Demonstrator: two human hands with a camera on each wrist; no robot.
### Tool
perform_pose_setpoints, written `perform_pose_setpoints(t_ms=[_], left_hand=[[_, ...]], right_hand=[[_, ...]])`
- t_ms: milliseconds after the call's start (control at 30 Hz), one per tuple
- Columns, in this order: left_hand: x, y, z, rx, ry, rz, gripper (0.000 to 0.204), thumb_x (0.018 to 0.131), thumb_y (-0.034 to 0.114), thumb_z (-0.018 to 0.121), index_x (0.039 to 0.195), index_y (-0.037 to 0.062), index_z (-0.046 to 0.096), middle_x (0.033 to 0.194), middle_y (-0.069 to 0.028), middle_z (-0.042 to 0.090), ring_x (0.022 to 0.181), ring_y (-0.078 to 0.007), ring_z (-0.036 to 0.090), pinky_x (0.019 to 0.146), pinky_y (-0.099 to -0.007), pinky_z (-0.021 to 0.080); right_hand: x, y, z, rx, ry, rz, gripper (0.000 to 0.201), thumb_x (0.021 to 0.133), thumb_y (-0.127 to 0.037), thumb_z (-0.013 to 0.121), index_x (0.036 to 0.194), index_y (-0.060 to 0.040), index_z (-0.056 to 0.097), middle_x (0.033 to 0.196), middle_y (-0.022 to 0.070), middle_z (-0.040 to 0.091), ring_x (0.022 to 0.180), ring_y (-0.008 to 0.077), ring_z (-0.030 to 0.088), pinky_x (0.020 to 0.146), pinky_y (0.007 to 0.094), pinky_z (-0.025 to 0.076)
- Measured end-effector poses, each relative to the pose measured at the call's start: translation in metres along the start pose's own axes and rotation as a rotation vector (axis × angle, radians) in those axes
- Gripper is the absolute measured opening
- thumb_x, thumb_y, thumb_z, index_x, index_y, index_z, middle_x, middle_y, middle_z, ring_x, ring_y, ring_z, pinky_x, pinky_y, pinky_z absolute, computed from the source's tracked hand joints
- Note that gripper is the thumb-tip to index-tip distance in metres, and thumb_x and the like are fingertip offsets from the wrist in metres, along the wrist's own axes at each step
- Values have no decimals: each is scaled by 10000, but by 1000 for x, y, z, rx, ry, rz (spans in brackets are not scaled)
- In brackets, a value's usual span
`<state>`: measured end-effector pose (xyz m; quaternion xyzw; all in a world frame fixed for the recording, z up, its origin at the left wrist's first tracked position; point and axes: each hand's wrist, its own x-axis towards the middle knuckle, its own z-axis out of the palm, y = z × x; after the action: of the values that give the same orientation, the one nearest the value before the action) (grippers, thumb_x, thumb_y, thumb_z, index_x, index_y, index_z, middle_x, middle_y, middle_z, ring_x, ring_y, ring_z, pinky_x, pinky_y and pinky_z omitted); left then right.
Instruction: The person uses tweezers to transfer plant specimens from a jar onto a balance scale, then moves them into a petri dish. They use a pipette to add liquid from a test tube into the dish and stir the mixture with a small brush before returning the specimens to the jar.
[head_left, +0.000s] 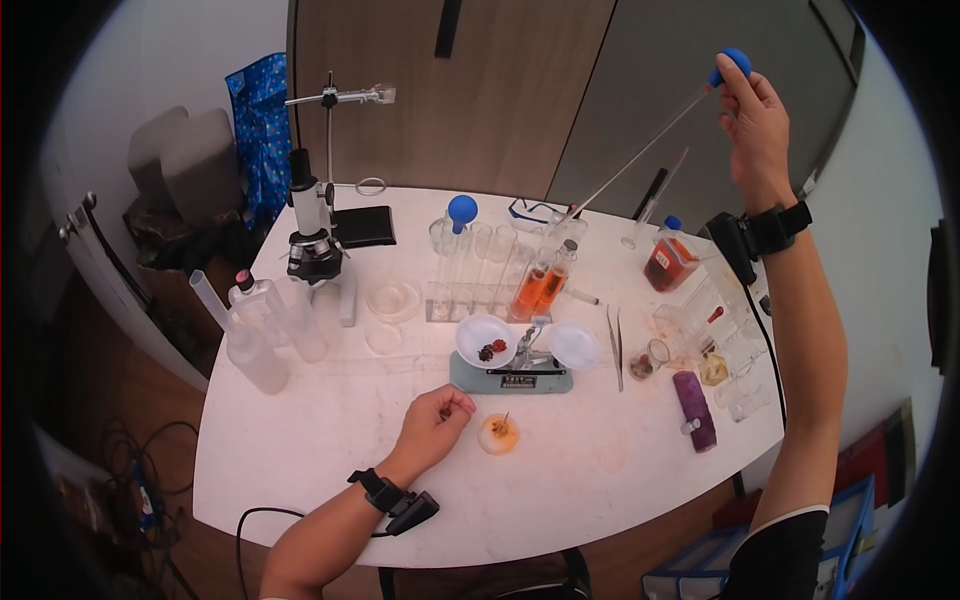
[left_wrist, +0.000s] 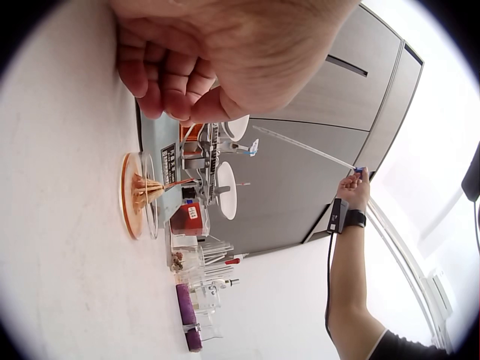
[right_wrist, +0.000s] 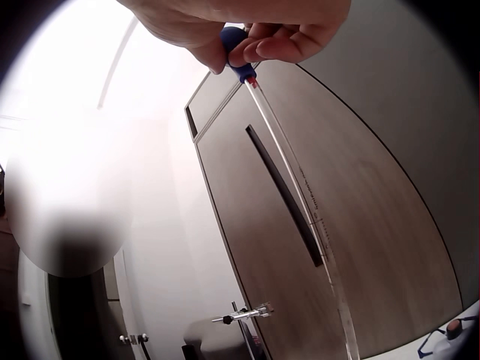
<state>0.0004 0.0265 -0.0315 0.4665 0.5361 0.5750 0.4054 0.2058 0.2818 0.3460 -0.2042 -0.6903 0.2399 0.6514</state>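
My right hand (head_left: 757, 125) is raised high at the upper right, pinching the blue rubber bulb (head_left: 735, 66) of a long glass pipette (head_left: 640, 152). The pipette slants down to the left toward the back of the table. In the right wrist view, thumb and fingers hold the bulb (right_wrist: 235, 46) above the graduated tube (right_wrist: 300, 187). My left hand (head_left: 430, 432) rests on the table with loosely curled fingers, holding nothing. Just right of it lies a small round dish (head_left: 498, 434) with orange contents. Behind is a teal balance (head_left: 470, 376); dark red bits (head_left: 492, 350) lie on its left pan.
A microscope (head_left: 314, 225), plastic bottles (head_left: 255, 350) and glass dishes stand left. A test tube rack (head_left: 440, 311) and orange-filled bottles (head_left: 551, 285) are behind the balance. To the right are tweezers (head_left: 616, 350), a red-liquid container (head_left: 670, 262), glassware and a purple roll (head_left: 694, 411).
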Motion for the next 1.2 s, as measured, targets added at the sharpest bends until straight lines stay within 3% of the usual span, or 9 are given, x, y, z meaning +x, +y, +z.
perform_pose_setpoints(t_ms=[967, 1200], left_hand=[[-1, 1, 0, -7, 1, -19, 72, 898, 67, 589, 881, 16, 637, 738, 20, 609, 657, -39, 485, 619, -211, 412], [0, 3, 0, -23, 1, -19, 71, 898, 63, 585, 883, 14, 635, 749, 19, 610, 664, -36, 483, 624, -207, 411]], right_hand=[[-37, 35, 37, -60, -103, 75, 364, 795, -328, 805, 954, -47, 638, 713, -50, 578, 644, 12, 478, 567, 177, 352], [-46, 47, 45, -48, -119, 95, 339, 807, -307, 795, 946, -40, 641, 698, -57, 573, 600, 6, 421, 545, 183, 320]])
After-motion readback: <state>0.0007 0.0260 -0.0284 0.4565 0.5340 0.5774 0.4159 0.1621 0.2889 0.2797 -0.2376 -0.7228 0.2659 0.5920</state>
